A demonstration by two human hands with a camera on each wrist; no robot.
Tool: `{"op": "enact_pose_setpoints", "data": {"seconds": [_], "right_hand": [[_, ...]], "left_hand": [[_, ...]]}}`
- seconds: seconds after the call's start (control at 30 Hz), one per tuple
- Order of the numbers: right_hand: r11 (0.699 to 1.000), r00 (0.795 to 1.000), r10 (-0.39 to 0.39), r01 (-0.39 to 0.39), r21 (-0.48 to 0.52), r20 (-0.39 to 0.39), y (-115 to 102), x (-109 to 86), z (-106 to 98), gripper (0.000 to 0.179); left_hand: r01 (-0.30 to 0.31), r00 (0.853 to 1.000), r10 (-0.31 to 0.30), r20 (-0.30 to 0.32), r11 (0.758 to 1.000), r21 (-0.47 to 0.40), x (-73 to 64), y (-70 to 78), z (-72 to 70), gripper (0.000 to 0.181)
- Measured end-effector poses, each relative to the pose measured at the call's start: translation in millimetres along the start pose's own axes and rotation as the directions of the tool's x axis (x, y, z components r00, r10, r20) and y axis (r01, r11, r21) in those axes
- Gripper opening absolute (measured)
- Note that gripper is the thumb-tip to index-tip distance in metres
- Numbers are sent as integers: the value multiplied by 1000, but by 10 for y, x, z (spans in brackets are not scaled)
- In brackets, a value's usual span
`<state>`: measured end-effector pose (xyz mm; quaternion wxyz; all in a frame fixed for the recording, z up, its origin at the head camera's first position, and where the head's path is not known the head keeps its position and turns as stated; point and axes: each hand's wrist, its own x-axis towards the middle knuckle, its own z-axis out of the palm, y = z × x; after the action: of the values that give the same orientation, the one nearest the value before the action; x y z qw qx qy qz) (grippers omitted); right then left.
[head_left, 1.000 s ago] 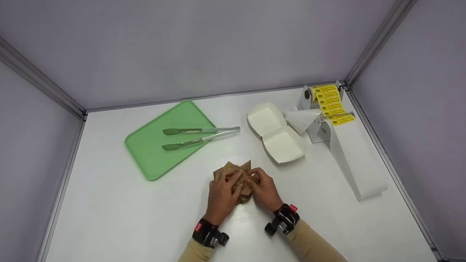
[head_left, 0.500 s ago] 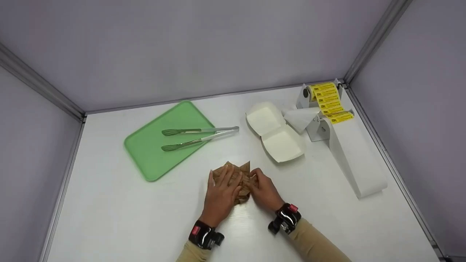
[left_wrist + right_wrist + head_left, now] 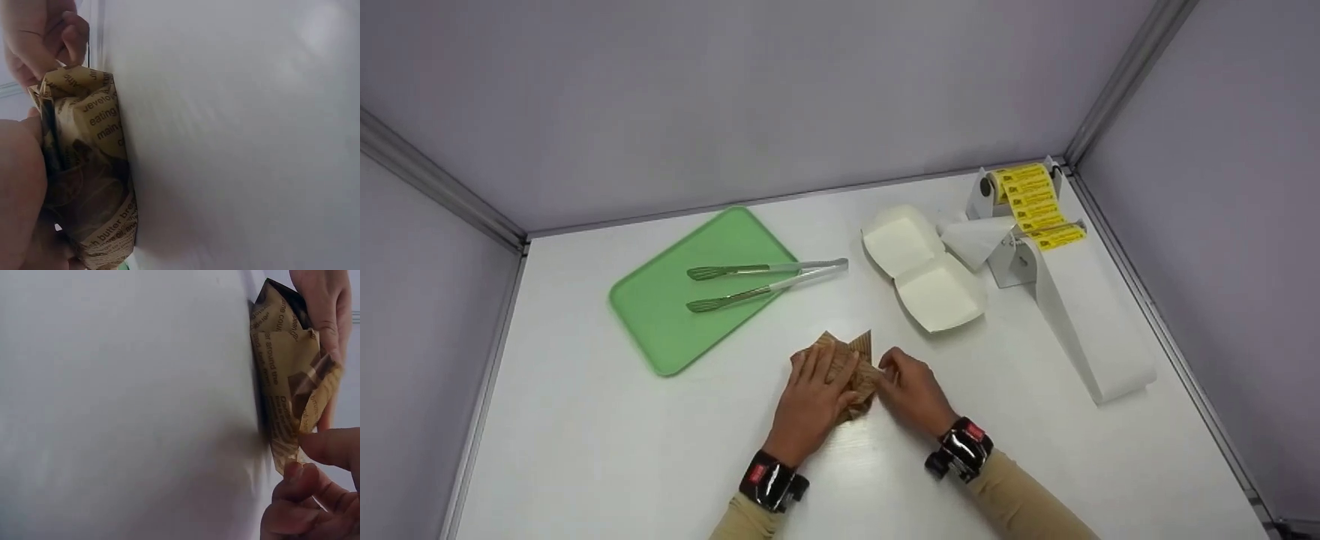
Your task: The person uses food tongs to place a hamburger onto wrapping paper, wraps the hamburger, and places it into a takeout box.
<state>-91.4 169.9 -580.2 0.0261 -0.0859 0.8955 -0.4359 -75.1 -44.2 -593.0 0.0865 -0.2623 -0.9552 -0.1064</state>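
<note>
A brown printed paper wrapper [image 3: 861, 390], folded round something bulky, lies on the white table. Dark and pale patches show through the paper [image 3: 101, 174] in the left wrist view, but what is inside cannot be made out. My left hand [image 3: 808, 405] rests on top of it, fingers straight and slightly spread. On the package's right side my right hand [image 3: 913, 390] pinches a folded edge of the paper between thumb and curled fingers; the pinch shows near the thumb [image 3: 332, 447] in the right wrist view.
A green tray [image 3: 660, 337] lies at the left, with tongs [image 3: 780, 277] across it. An open white clamshell box [image 3: 937, 292] stands beyond my right hand. Behind it, at the back right, is a label dispenser [image 3: 1012, 262] with yellow labels [image 3: 1031, 199] and a long backing strip [image 3: 1087, 330].
My left hand has gone from bent fingers gathering the paper to lying straight on top. The right hand has drawn slightly to the right, pulling out a paper edge.
</note>
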Motion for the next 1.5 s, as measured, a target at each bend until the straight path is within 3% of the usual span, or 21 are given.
{"op": "enact_pose_setpoints", "data": {"seconds": [0.17,0.37,0.53,0.67,0.93,1.2,1.37,1.5], "right_hand": [[989,988,-62,42,-140,-144,-19,139,-537,11],[947,933,-108,-8,-321,-343,129,361,-1316,9],[904,910,-143,-40,-425,-389,252,478,-1772,11],[875,915,-149,-54,-481,-374,317,569,-2039,14],[776,932,-198,-41,-629,-304,492,749,-2342,17],[656,952,-251,33,-754,-177,751,817,-2405,21],[657,955,-258,61,-752,-148,879,838,-2378,34],[656,944,-287,71,-752,-162,933,866,-2338,47]], "left_hand": [[21,1000,-21,-4,999,-50,19,6,8,56],[44,999,-45,-11,997,-62,11,11,13,57],[54,999,-54,8,995,-88,-3,16,22,57],[54,999,-54,3,993,-105,-3,15,21,57],[58,998,-58,1,989,-139,1,6,20,56],[42,999,-46,-26,991,-130,-11,21,40,55],[43,998,-47,-34,991,-130,-16,14,65,55],[46,998,-51,-36,991,-125,-4,2,61,55]]}}
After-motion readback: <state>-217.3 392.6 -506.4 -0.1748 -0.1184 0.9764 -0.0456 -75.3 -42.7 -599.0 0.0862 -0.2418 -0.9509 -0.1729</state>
